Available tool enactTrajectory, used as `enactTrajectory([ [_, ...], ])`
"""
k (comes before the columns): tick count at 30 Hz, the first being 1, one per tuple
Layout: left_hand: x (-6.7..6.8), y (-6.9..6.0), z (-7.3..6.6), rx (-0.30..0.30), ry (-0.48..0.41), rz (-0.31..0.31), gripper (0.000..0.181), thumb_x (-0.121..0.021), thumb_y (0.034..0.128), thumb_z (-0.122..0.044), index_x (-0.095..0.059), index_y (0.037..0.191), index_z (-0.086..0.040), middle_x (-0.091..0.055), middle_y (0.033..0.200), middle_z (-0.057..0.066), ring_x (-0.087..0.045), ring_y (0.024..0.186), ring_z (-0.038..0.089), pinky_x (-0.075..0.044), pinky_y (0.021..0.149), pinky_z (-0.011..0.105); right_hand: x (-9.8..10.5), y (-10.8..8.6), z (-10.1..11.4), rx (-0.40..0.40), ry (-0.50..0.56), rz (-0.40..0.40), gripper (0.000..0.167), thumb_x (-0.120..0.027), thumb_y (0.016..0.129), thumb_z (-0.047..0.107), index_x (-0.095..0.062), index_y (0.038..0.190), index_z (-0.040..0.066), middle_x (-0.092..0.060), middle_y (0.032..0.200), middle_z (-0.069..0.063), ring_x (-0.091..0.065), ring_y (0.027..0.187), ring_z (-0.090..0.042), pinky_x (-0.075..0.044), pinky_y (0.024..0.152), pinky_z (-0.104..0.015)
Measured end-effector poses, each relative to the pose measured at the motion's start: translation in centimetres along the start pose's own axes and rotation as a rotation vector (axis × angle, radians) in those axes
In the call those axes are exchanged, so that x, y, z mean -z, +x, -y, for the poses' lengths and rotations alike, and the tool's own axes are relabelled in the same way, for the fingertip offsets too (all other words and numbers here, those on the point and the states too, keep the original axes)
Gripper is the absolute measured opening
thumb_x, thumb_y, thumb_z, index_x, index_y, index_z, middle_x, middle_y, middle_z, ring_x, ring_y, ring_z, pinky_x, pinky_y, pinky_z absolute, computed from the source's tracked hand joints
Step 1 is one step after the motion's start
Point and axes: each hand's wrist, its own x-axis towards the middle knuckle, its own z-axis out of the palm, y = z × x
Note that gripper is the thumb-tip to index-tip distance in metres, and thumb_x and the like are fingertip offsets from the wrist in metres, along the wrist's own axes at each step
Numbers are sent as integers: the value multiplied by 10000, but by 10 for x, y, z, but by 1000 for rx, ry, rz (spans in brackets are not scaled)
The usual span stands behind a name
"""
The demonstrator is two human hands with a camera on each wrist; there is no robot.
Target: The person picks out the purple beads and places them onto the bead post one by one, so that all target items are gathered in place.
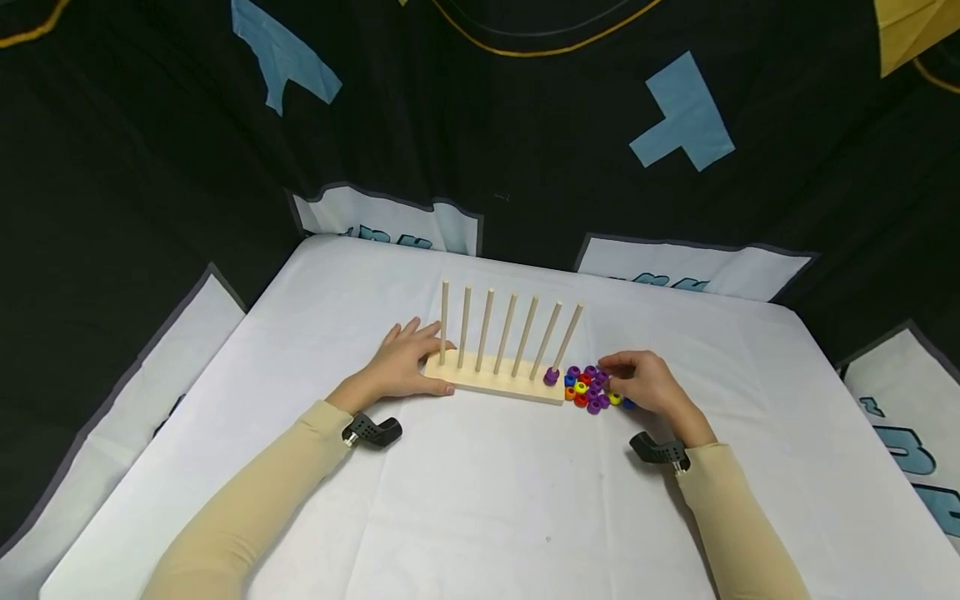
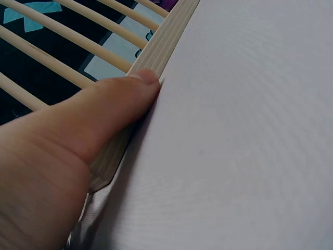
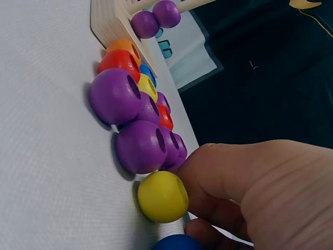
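A pale wooden peg rack (image 1: pixel 495 382) with several upright pegs stands on the table. My left hand (image 1: pixel 407 360) grips its left end, thumb along the front side and the index finger behind the leftmost peg. Two purple beads (image 3: pixel 156 20) sit on the rightmost peg. Beside the rack's right end lies a cluster of loose round beads, among them a yellow bead (image 3: pixel 162 197), a red bead (image 3: pixel 118 65) and a blue bead (image 3: pixel 178 244). My right hand (image 1: pixel 647 382) bends its fingers over purple beads at the cluster's right side; its fingertips are hidden.
White cloth (image 1: pixel 480 500) covers the table. Dark curtains (image 1: pixel 480 125) with blue patches hang behind it. An orange bead (image 3: pixel 125 49) lies against the rack's end. Each wrist wears a black camera mount (image 1: pixel 373 430).
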Motion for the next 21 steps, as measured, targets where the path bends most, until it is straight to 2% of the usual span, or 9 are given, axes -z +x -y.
enactTrajectory([
  [7,-2,0,0,-5,0,-1,728,-828,748,-559,-659,1348,-183,-360,1637,199,-168,1550,516,-76,1230,719,-3,-1,-4,12,2,-11,328,-689,884,41,-720,1205,-18,-732,1165,-215,-663,960,-262,-581,885,-428],
  [15,-3,0,1,2,-9,3,721,-823,748,-555,-663,1346,-184,-350,1642,199,-161,1551,518,-60,1232,717,-3,-1,-4,34,-10,-8,343,-694,858,21,-727,1197,-16,-720,1149,-214,-612,908,-237,-539,811,-317],
  [21,-2,0,2,-1,-8,-2,718,-824,750,-553,-662,1345,-185,-354,1641,197,-164,1548,522,-63,1230,719,-2,0,-3,34,-13,-8,333,-696,857,17,-731,1187,-15,-721,1122,-206,-599,885,-223,-525,786,-294],
])
